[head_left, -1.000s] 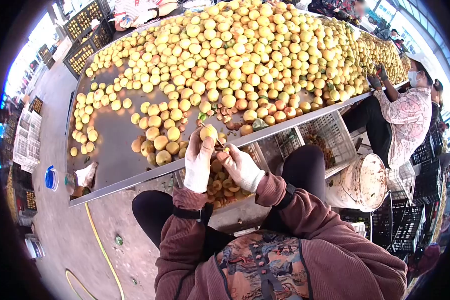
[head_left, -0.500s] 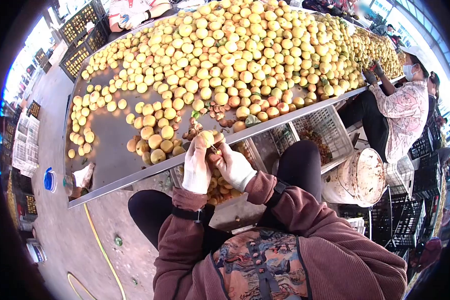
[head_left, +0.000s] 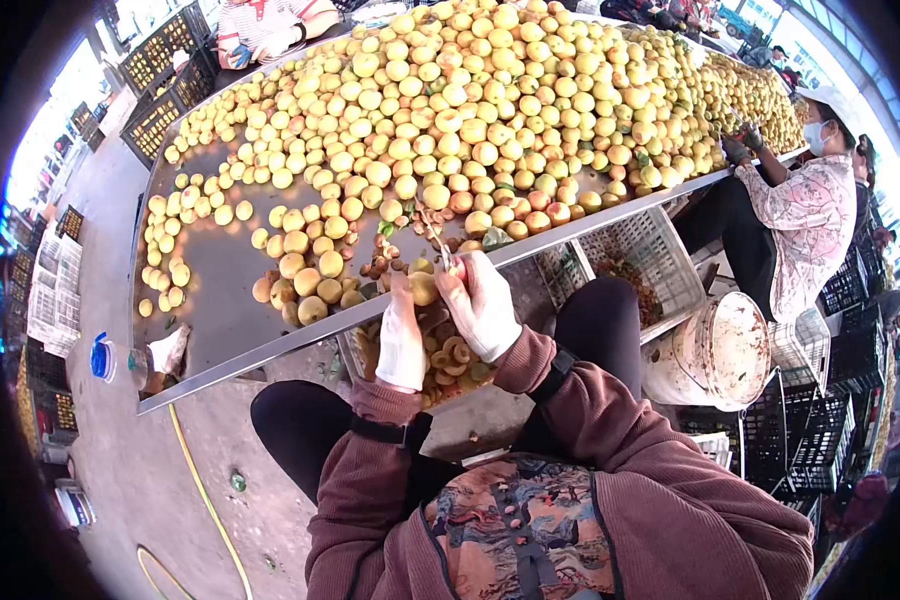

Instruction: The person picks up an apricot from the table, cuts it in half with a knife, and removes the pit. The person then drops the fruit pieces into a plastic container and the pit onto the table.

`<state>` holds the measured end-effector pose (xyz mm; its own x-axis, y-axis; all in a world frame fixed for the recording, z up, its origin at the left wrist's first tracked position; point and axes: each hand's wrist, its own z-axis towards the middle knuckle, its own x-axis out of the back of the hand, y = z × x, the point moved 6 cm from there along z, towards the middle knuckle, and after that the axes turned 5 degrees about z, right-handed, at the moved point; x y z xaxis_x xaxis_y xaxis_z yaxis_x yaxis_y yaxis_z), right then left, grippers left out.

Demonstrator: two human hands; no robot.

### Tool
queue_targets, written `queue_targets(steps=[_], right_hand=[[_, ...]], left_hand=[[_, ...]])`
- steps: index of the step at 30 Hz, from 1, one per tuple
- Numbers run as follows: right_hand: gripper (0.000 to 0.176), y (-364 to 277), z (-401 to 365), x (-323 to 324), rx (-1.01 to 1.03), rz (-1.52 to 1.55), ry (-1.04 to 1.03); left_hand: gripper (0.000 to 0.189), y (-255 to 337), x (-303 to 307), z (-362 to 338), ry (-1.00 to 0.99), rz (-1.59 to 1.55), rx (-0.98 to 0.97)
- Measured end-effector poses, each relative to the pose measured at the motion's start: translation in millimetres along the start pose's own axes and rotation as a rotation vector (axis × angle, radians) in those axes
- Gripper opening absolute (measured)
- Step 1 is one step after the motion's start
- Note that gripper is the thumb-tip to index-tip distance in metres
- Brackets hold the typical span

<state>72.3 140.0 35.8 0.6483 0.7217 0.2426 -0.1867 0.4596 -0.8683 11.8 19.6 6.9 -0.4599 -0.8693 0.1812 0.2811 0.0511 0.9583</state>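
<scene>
Left hand (head_left: 402, 335): grip closed round fruit (head_left: 422, 289), near edge of bench (head_left: 220, 265).
Right hand (head_left: 482, 308): grip closed on knife (head_left: 439, 243), same edge.
Change: knife now tipped up over bench; fruit seems clear of it.

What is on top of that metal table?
Yellow fruit is heaped on the table, with brownish scraps and a green leaf near the front edge. The fruit hides the surface beneath; the left hand and right hand cover bits of that edge.

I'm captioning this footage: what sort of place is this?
Probably a produce-sorting or processing shed: a metal-rimmed table heaped with yellow fruit, black crates, and a masked co-worker seated at its edge.
</scene>
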Motion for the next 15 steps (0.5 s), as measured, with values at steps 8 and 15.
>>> queue_targets(steps=[8,15], right_hand=[[0.028,5,10,-19,-0.045,0.044,0.014],[0.023,-7,12,-23,0.179,-0.164,-0.165]], left_hand=[[0.051,-13,-8,3,0.066,-0.086,0.102],[0.035,12,0,3,-0.253,0.361,0.223]])
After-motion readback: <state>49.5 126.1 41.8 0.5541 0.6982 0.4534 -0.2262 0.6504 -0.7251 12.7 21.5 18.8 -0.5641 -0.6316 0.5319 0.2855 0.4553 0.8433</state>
